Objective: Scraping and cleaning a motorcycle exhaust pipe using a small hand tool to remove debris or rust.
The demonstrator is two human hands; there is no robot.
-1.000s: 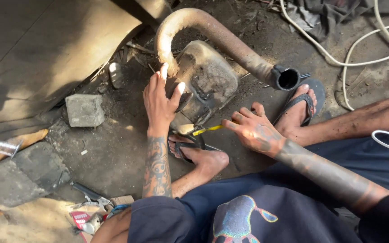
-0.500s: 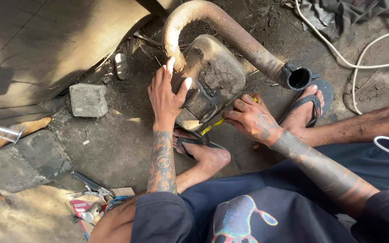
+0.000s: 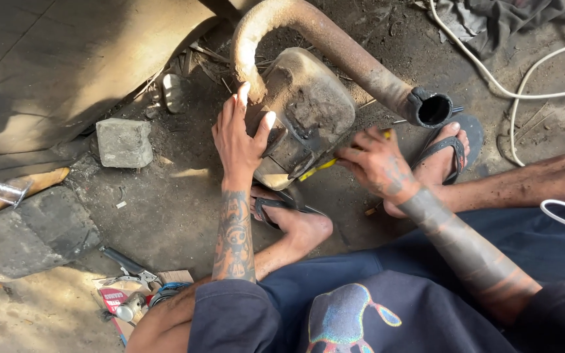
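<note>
Down on the dirty concrete floor [image 3: 165, 216], a rusty exhaust muffler [image 3: 312, 108] lies between the person's sandalled feet, its curved pipe [image 3: 335, 46] arching over the top and ending in a clamped open mouth [image 3: 434, 108] at the right. The body is still coated in rust and grime, with no cleaned or opened patch that I can see, so the work looks to be at an early stage, most of it left to do. The left hand [image 3: 240, 140] steadies the muffler's near left edge, its grip spread, fingers and thumb pressed flat on the metal. The right hand [image 3: 377, 163] has its grip closed around a thin yellow-handled tool [image 3: 315, 171] whose tip meets the lower seam of the muffler. A grey stone block [image 3: 124, 142] sits well apart at the left, and pliers [image 3: 125, 267] lie unused near the knee.
</note>
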